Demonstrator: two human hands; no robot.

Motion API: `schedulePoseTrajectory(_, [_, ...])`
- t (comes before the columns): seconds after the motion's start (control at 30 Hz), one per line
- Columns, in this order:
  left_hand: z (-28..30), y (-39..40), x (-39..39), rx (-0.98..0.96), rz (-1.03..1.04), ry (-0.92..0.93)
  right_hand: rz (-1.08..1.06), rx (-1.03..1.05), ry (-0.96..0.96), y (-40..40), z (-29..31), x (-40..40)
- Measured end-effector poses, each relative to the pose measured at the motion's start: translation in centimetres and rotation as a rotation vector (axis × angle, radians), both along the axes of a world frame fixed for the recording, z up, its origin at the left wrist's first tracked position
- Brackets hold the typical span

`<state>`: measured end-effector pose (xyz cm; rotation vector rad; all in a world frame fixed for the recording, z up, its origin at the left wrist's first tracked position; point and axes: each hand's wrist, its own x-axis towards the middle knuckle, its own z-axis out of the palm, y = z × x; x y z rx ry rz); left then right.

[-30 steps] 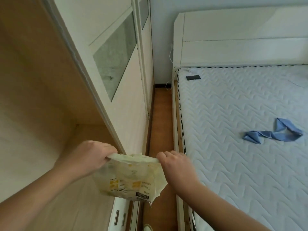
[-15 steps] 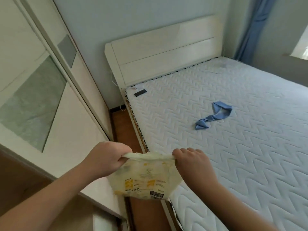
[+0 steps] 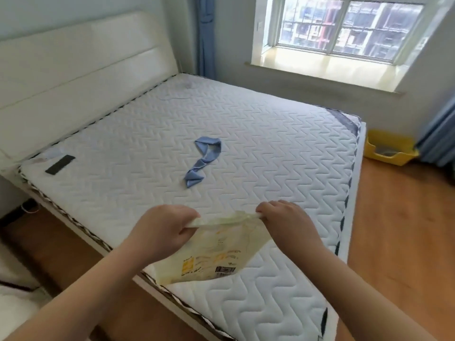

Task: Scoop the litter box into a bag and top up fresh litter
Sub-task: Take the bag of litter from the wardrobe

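Note:
I hold a pale yellow plastic bag (image 3: 211,254) with printed labels and a barcode in front of me, over the near corner of the bed. My left hand (image 3: 162,227) grips the bag's top edge on the left, and my right hand (image 3: 285,220) grips the same edge on the right. The bag hangs flat between them, its mouth pulled taut. A yellow litter box (image 3: 386,148) sits on the floor at the far right, past the foot of the bed, below the window. Its inside is mostly hidden by its wall.
A bare quilted white mattress (image 3: 258,134) on a white bed frame fills the middle. A blue strip of cloth (image 3: 202,161) and a dark flat object (image 3: 60,164) lie on it. Wood floor (image 3: 398,217) runs along the right side toward the litter box. Blue curtains (image 3: 440,141) hang beside the box.
My view has swung right, from the wardrobe and the gap beside the bed to the whole bed, the window and the litter box. Both hands keep the same hold on the bag.

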<state>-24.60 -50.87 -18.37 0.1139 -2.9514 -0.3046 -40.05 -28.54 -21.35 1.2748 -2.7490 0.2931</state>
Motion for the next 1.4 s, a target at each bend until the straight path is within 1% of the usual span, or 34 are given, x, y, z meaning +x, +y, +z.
schedulePoseTrajectory(0.07, [0.3, 0.8, -2.5, 0.008, -0.058, -0.011, -0.080, -0.031, -0.028, 1.9, 0.6, -0.7])
schedulePoseTrajectory(0.17, [1.4, 2.8, -6.2, 0.011, -0.137, -0.024, -0.146, -0.018, -0.064, 5.1, 2.1, -2.0])
schedulePoseTrajectory(0.27, [2.9, 5.2, -9.7, 0.025, -0.226, -0.032, -0.209, -0.022, -0.066, 8.3, 4.3, -3.4])
schedulePoseTrajectory(0.37, [4.2, 8.0, -13.0, -0.008, -0.321, -0.025, -0.309, -0.028, -0.068, 11.7, 6.1, -4.2])
schedulePoseTrajectory(0.47, [5.0, 11.1, -15.8, 0.003, -0.406, -0.015, -0.417, -0.004, -0.054, 15.5, 7.3, -4.3])
schedulePoseTrajectory(0.53, [5.5, 13.4, -17.4, 0.018, -0.457, -0.018, -0.471, -0.024, -0.034, 18.1, 7.7, -4.1])
schedulePoseTrajectory(0.67, [6.5, 18.9, -19.5, 0.034, -0.551, -0.098, -0.552, -0.033, 0.019, 23.6, 7.9, -3.5])
schedulePoseTrajectory(0.77, [7.2, 23.8, -20.8, 0.084, -0.620, -0.150, -0.605, -0.041, 0.015, 28.4, 7.7, -3.6])
schedulePoseTrajectory(0.83, [7.4, 27.1, -22.0, 0.120, -0.624, -0.171, -0.616, -0.018, 0.014, 31.7, 7.6, -3.9])
schedulePoseTrajectory(0.93, [7.3, 32.0, -23.9, 0.124, -0.625, -0.192, -0.610, -0.004, 0.002, 36.6, 7.4, -5.6])
schedulePoseTrajectory(1.1, [7.5, 39.5, -26.7, 0.234, -0.578, -0.276, -0.587, 0.038, -0.052, 43.9, 7.6, -9.2])
schedulePoseTrajectory(1.17, [7.7, 41.6, -27.7, 0.281, -0.561, -0.317, -0.558, 0.069, -0.085, 46.3, 7.9, -10.8])
schedulePoseTrajectory(1.27, [8.1, 43.9, -29.0, 0.292, -0.533, -0.340, -0.515, 0.083, -0.130, 48.8, 8.6, -13.2])
schedulePoseTrajectory(1.4, [8.2, 45.8, -30.2, 0.266, -0.505, -0.326, -0.485, 0.093, -0.108, 50.6, 9.1, -15.4])
